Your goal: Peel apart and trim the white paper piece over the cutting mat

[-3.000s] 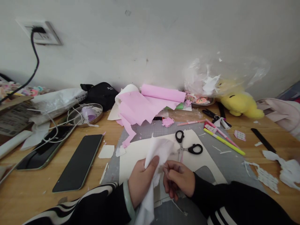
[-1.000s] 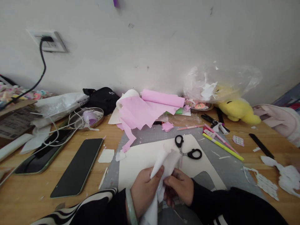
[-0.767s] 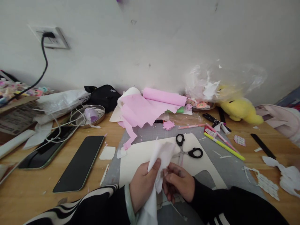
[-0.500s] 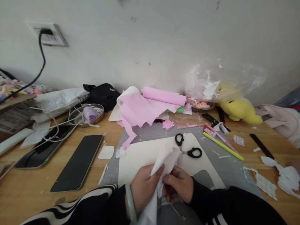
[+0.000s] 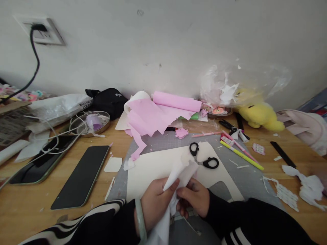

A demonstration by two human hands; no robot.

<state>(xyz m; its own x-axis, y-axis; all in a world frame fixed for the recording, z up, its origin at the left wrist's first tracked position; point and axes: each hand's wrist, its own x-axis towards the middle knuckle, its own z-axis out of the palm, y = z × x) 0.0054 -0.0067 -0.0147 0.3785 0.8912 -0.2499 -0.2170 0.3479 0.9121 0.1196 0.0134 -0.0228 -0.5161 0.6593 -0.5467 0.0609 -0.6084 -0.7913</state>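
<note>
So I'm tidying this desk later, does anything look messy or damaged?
Yes. The pink paper sheet by the wall is raggedly torn, a strip trailing onto the grey cutting mat. White paper scraps litter the wooden desk's right side.

Your hands [image 5: 176,200] sit low centre over cream sheet [image 5: 150,166]; bare sheet to their left gives you room. Scissors [image 5: 203,158] lie just beyond your right hand, blocking forward path. Pink paper heap [image 5: 155,114] closes far side near wall. Left lane: phone [image 5: 81,175] flat on wood, cabled phone [image 5: 41,163] beyond it. Right: grey mat [image 5: 245,180] bare, then yellow pen [image 5: 241,154] and white cutouts [image 5: 306,183].
</note>
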